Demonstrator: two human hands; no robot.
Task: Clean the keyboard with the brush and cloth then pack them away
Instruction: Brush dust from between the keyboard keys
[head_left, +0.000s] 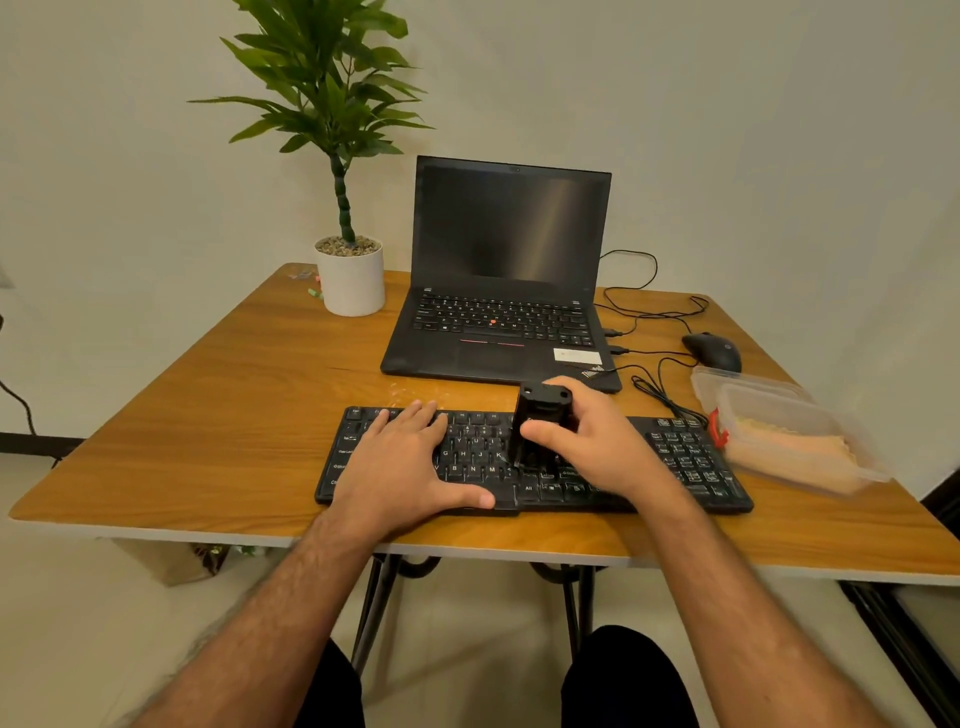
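Right hand (592, 441) wrapped around one black brush (540, 426), thumb pressed on the near face and fingers curled over the far side and top. Brush held upright, long axis close to vertical, bristle end down on the middle keys of the black keyboard (535, 460); bristles themselves too dark to make out against the keys. Just left of the grip, left hand (410, 457) laid flat and spread over the letter keys, fingers pointing away, thumb along the near edge, pinching nothing, apparently steadying the board. Keyboard long axis running left to right under both hands, so a brushing stroke likely to travel along that axis, toward the number pad on the right or back toward the flat hand. Brushing step judged under way; cloth wipe and packing not yet done.

Right of the grip and well apart, past the keyboard's end, one clear plastic container (769, 415) with an orange cloth (810, 452) inside, nearer the right hand than the left. Beyond the grip, one open laptop (504, 280), screen dark. Farther right, one black mouse (712, 351) with trailing cables. Far left beyond, one potted plant (349, 270). All resting on one wooden table (208, 415).

Counted: one brush, one cloth, one keyboard, one container, two hands.
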